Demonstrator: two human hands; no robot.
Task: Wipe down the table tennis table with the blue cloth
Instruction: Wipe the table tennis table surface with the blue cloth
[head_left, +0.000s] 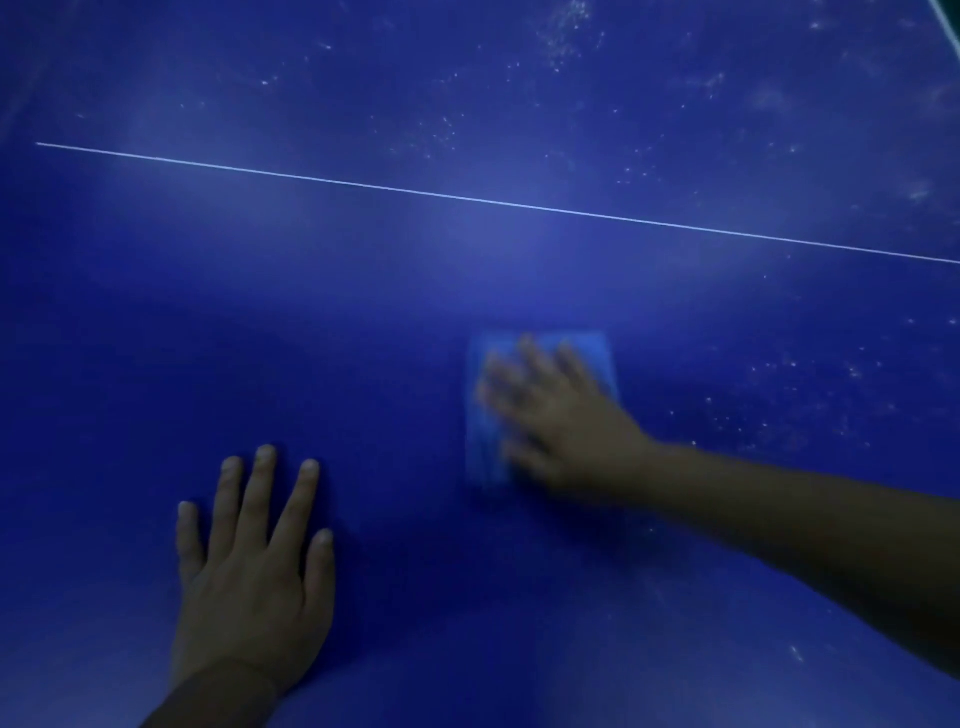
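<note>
Blue desk (156, 322) fills my whole view, with only a sliver of its edge showing at the top right corner. I see a thin white line (467, 200) crossing it and pale dust specks (779, 395) scattered beyond the line and to the right. My left hand (249, 577) lies flat, grip released, fingers spread. My right hand (556, 421), blurred, grip released, presses straight fingers on the blue cloth (485, 447) between the line and the left hand.

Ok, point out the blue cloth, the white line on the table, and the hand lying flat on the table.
Light blue rectangular cloth (485, 441): head view, on its lower left part beside the fingers.
Thin white line (467, 198): head view, mid-length.
Left hand (249, 587): head view, on the back of the hand.
</note>
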